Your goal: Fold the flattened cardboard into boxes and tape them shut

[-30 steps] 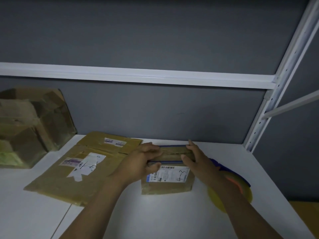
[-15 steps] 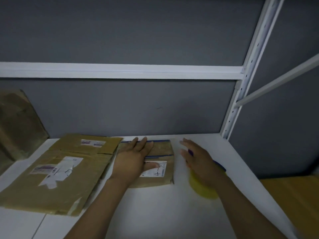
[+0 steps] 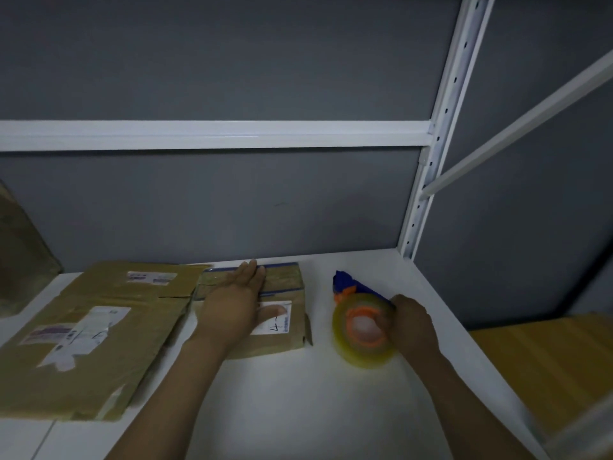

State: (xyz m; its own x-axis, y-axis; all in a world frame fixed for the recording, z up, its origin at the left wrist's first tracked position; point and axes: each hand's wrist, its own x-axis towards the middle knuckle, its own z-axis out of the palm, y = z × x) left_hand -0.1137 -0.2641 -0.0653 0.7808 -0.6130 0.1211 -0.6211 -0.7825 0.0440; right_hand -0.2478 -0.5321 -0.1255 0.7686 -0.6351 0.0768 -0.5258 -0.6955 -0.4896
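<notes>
A small brown cardboard box (image 3: 285, 336) with a white label and blue tape lines lies on the white shelf (image 3: 298, 410). My left hand (image 3: 235, 307) presses flat on top of it, fingers straight. To its right stands a tape dispenser (image 3: 361, 327) with a blue body, an orange hub and a yellowish tape roll. My right hand (image 3: 411, 323) grips the dispenser from its right side. Left of the small box lies a stack of flattened cardboard (image 3: 86, 343) with white labels.
Grey back wall with a white crossbar (image 3: 212, 134) and a white perforated upright (image 3: 434, 154) at the right. A folded brown box (image 3: 20, 257) stands at the far left edge. A yellowish surface (image 3: 544, 370) lies lower right, beyond the shelf edge.
My right hand left the small box, moved right and took hold of the tape dispenser. My left hand flattened on the box top. The view shifted to the right.
</notes>
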